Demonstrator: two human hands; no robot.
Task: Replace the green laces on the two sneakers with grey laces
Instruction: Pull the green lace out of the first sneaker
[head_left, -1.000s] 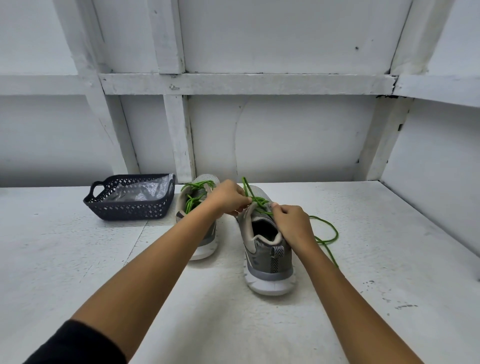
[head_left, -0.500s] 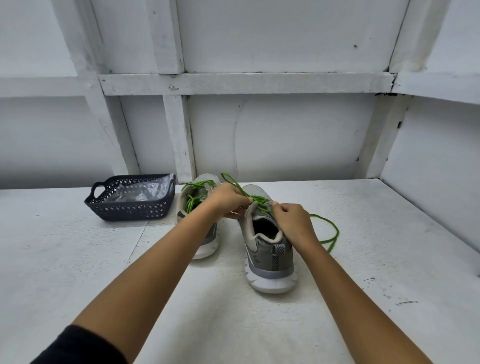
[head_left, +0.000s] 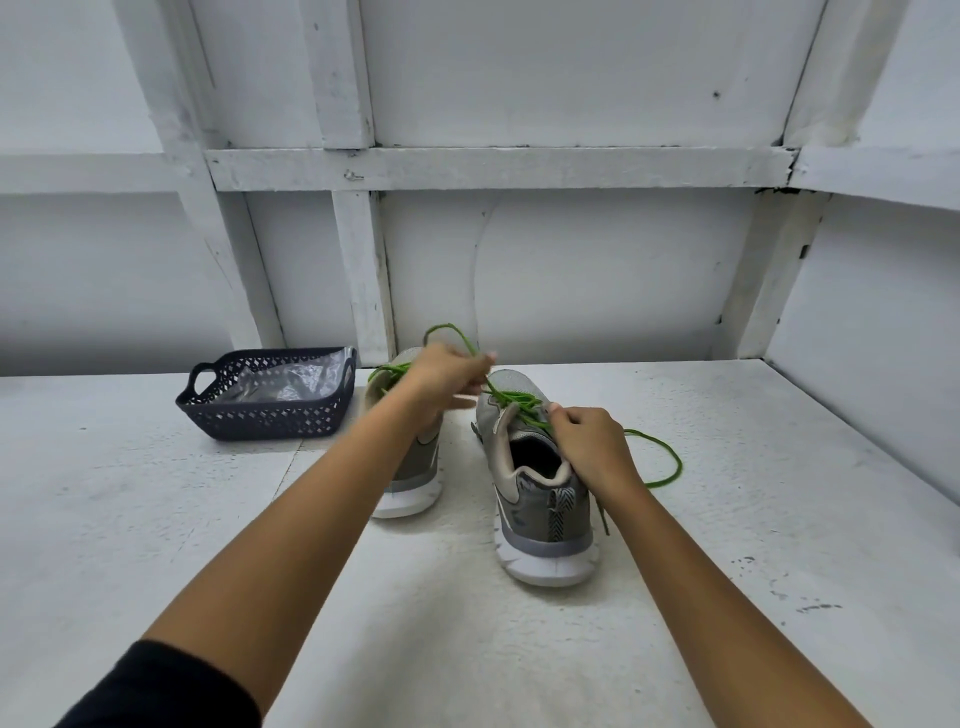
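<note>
Two grey sneakers with white soles stand heel toward me on the white table. The right sneaker (head_left: 540, 509) still carries a green lace (head_left: 514, 400) across its eyelets, and one free end (head_left: 667, 462) loops on the table to its right. My left hand (head_left: 449, 374) pinches a strand of that lace and holds it up above the toe, so a loop arcs over the hand. My right hand (head_left: 587, 441) grips the sneaker's collar and tongue. The left sneaker (head_left: 415, 483), partly hidden by my left forearm, shows green lace (head_left: 387, 371) too.
A dark openwork basket (head_left: 265, 415) holding a clear plastic bag sits at the left near the back wall. White wall panels close the back and the right side. The white table (head_left: 156, 519) stretches in front of and beside the shoes.
My left hand has risen and moved away from the right sneaker, drawing the green lace strand up and out. The right hand has stayed on the sneaker's collar.
</note>
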